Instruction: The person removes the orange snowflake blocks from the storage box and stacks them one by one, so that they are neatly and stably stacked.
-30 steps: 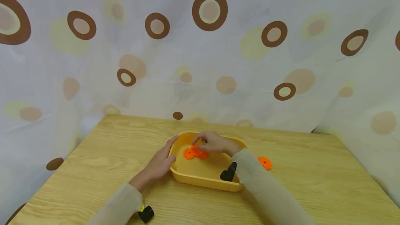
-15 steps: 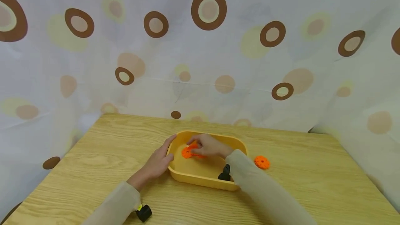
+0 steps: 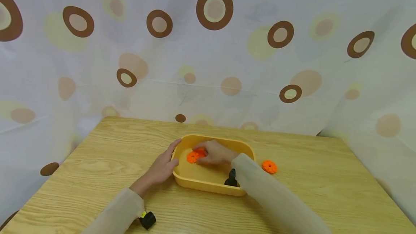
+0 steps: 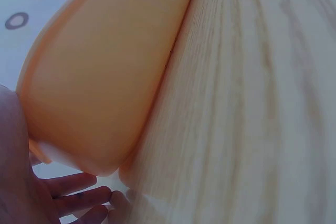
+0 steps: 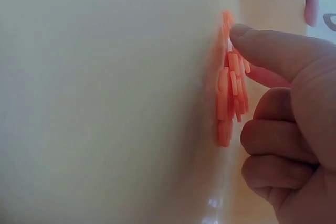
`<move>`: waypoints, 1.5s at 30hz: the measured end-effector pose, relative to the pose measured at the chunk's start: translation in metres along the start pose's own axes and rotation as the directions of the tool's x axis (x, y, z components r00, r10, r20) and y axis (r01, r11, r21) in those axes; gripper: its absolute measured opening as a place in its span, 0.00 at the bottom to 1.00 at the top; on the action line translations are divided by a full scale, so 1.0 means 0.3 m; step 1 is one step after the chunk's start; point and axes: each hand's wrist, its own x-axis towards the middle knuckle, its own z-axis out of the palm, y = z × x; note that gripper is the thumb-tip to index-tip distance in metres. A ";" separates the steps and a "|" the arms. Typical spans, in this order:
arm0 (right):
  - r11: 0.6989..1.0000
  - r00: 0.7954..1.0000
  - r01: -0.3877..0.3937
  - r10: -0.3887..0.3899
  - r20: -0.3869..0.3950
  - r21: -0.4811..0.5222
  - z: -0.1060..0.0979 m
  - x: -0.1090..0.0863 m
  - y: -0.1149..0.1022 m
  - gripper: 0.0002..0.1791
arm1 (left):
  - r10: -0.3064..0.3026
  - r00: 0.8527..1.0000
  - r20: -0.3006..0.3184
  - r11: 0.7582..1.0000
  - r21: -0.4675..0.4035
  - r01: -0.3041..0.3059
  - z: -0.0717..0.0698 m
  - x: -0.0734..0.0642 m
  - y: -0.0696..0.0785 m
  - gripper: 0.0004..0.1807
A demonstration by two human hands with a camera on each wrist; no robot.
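Observation:
In the head view my left hand [image 3: 160, 167] holds the left end of the yellow plastic tray [image 3: 208, 185], thumb at the rim. The left wrist view shows several of its fingers [image 4: 73, 183] outside the tray wall. My right hand [image 3: 216, 152] reaches into the tray, where thumb and index finger pinch at a cluster of orange notched discs [image 5: 226, 95]; its other fingers are curled in. One notched disc [image 3: 192, 157] shows flat on the tray floor left of the fingertips. The hand hides part of the cluster.
Another orange notched disc [image 3: 269, 167] lies on the wooden table [image 3: 312, 183], right of the tray. A black wrist camera [image 3: 231, 179] juts from the right cuff over the tray's front. A second black wrist camera [image 3: 147, 220] hangs under the left cuff. Patterned cloth [image 3: 201, 53] stands behind.
My right hand has lowered onto the orange discs, thumb and index finger now around them. My left hand stays on the tray's end. The whole head view has shifted slightly.

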 end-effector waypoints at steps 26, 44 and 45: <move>0.994 0.999 0.030 -0.029 0.014 -0.104 0.023 0.018 0.010 0.27 | -0.015 1.000 0.017 1.000 0.009 0.015 0.000 -0.001 -0.008 0.37; 0.998 1.000 0.007 -0.006 0.007 -0.063 0.010 0.025 -0.006 0.20 | -0.005 1.000 0.009 1.000 0.004 0.005 -0.003 -0.003 0.002 0.36; 0.998 1.000 0.005 -0.005 0.006 -0.058 0.010 0.024 -0.007 0.20 | -0.004 1.000 0.008 1.000 0.007 0.004 -0.002 -0.003 0.001 0.36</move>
